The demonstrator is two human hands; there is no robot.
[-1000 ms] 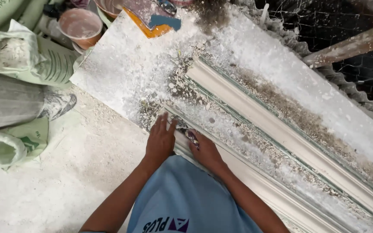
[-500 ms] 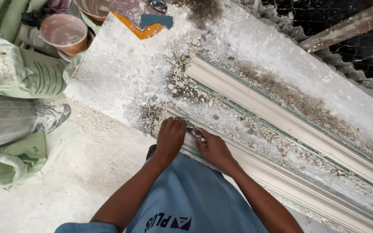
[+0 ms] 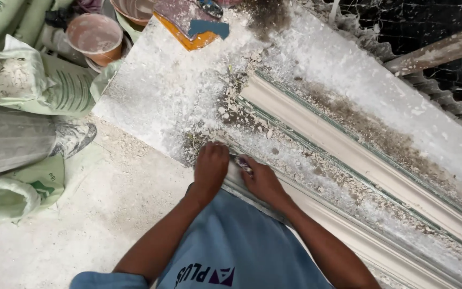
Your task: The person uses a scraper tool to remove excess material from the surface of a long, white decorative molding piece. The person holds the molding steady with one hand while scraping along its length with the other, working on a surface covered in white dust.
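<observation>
My left hand [image 3: 210,166] rests with fingers curled on the near end of a long plaster moulding [image 3: 380,251] that lies along the front edge of a dusty white workbench [image 3: 161,91]. My right hand [image 3: 263,181] is right beside it, closed around a small dark tool [image 3: 241,162] whose tip touches the moulding end. A second, longer plaster moulding [image 3: 348,144] lies parallel farther back on the bench. Crumbs and dust of plaster lie between the two strips.
Green sacks [image 3: 33,80] of powder stand at the left, by a pinkish bucket [image 3: 94,37]. An orange board with a blue scraper [image 3: 207,27] lies at the bench's far corner. Wire mesh and a wooden bar [image 3: 439,51] are at the upper right. The floor [image 3: 81,214] is coated in white dust.
The view has shifted a little; both hands stay together at the moulding's near end, with the left hand curling more over it.
</observation>
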